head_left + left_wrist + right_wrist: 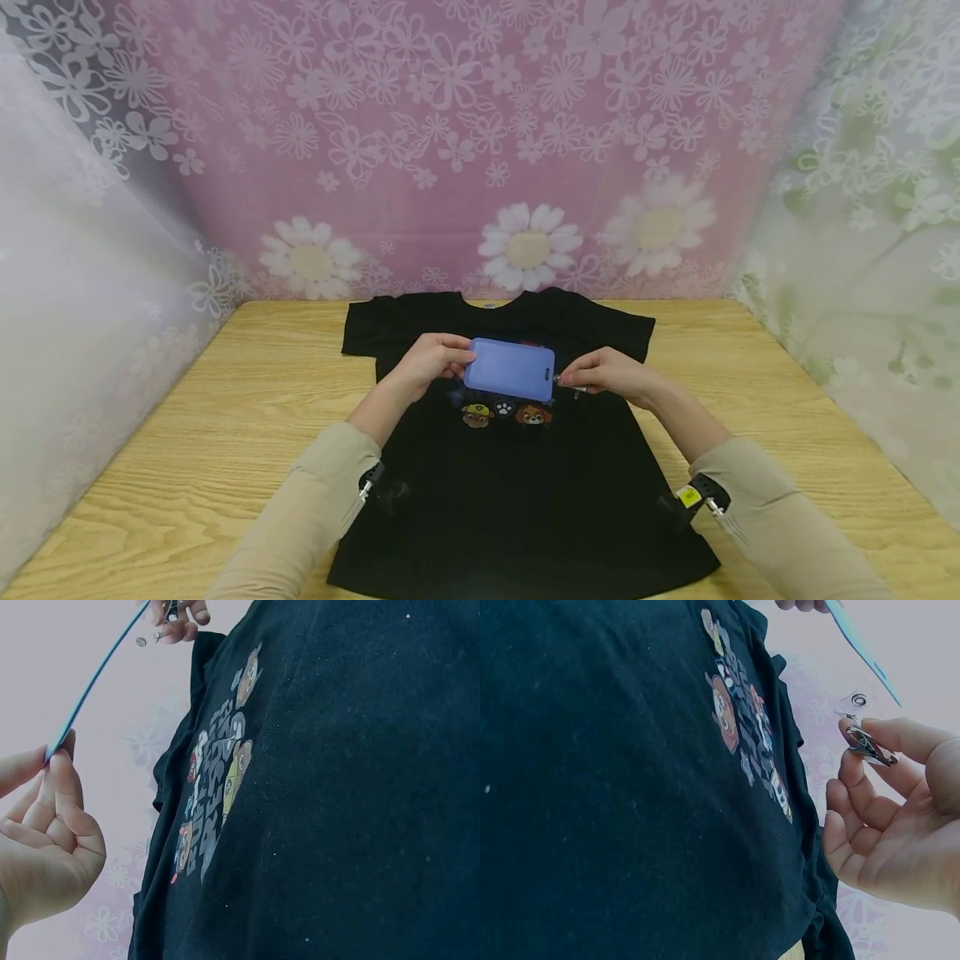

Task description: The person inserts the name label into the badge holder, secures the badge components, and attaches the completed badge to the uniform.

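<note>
Above a black T-shirt my left hand pinches the left end of a blue badge holder between thumb and fingers. The holder has a small slot at its right end. In the left wrist view the badge holder shows edge-on, thin and tilted. My right hand is close beside the slotted end. It pinches a metal badge clip between thumb and fingertips, and a clear strap with a round snap sticks out from the clip toward the holder.
The T-shirt lies spread on a wooden table, its neck toward the back and cartoon dog faces printed on its chest. A pink flowered curtain hangs behind the table, with pale flowered curtains at the sides.
</note>
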Demonstrator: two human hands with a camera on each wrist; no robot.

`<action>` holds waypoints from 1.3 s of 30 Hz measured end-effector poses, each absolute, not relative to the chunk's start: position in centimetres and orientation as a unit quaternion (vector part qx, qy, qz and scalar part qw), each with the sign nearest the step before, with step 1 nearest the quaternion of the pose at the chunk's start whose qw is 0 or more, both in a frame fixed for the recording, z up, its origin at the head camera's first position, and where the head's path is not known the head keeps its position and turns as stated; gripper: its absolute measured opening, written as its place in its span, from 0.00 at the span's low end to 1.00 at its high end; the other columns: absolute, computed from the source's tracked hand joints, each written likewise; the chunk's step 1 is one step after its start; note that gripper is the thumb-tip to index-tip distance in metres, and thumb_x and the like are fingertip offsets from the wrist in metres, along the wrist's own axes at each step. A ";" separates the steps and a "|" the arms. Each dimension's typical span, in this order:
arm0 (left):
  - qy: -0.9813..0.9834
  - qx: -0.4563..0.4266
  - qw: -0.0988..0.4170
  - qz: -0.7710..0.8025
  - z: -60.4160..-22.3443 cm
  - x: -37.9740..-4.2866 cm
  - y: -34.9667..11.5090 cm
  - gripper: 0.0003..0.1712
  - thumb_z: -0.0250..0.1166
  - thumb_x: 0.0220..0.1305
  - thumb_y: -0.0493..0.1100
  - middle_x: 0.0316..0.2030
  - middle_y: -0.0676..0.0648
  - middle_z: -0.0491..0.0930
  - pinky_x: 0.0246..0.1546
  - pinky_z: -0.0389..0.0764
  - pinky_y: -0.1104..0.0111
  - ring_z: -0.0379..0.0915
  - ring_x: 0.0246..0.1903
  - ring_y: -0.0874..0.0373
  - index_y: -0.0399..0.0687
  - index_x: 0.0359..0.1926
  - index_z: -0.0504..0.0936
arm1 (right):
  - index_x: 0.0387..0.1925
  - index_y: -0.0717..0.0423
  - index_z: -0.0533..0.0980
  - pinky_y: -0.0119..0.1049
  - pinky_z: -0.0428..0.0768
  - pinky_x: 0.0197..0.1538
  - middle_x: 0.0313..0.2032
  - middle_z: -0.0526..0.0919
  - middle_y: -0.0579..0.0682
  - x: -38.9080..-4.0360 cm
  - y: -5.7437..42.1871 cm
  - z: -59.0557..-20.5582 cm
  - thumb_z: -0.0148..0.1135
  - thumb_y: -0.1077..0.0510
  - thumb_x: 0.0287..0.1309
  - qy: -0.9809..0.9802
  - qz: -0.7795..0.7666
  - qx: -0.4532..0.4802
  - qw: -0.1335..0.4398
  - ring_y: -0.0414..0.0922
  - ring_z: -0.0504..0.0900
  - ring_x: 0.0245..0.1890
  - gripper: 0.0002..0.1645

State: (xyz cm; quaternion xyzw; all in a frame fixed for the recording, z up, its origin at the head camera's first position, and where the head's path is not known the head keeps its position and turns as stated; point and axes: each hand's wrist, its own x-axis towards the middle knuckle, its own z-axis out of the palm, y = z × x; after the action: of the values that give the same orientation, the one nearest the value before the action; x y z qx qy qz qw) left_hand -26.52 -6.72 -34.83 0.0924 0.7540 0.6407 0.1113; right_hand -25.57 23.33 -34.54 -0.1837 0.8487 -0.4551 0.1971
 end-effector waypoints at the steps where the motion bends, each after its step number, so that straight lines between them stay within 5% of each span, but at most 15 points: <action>1: 0.753 0.093 0.113 0.641 -34.8 -26.5 -6.7 0.16 0.61 0.58 0.35 0.20 0.51 0.76 0.31 0.72 0.66 0.72 0.21 0.61 0.30 0.46 0.79 | 0.46 0.66 0.79 0.46 0.72 0.47 0.48 0.80 0.55 -25.6 23.3 -34.5 0.56 0.55 0.62 0.848 -0.456 -0.184 0.197 0.45 0.74 0.44 0.18; 18: 0.751 0.093 0.117 0.643 -35.3 -26.5 -6.9 0.17 0.62 0.56 0.36 0.20 0.50 0.76 0.31 0.71 0.65 0.71 0.21 0.61 0.30 0.47 0.79 | 0.45 0.65 0.79 0.42 0.72 0.46 0.47 0.80 0.55 -25.7 22.9 -34.9 0.55 0.57 0.62 0.846 -0.452 -0.196 0.202 0.48 0.74 0.48 0.17; 39: 0.758 0.098 0.113 0.635 -35.2 -26.3 -6.7 0.17 0.61 0.56 0.35 0.21 0.49 0.75 0.25 0.69 0.71 0.69 0.21 0.60 0.29 0.46 0.79 | 0.38 0.63 0.81 0.40 0.73 0.41 0.41 0.80 0.52 -25.5 22.1 -34.7 0.57 0.58 0.60 0.848 -0.453 -0.192 0.195 0.46 0.73 0.42 0.13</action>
State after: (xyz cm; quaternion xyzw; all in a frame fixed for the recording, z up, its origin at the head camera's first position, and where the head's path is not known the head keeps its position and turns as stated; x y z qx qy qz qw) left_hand -26.28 -6.71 -35.21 0.0982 0.7578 0.6351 0.1129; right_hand -25.45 22.07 -34.73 -0.1924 0.8483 -0.4533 0.1946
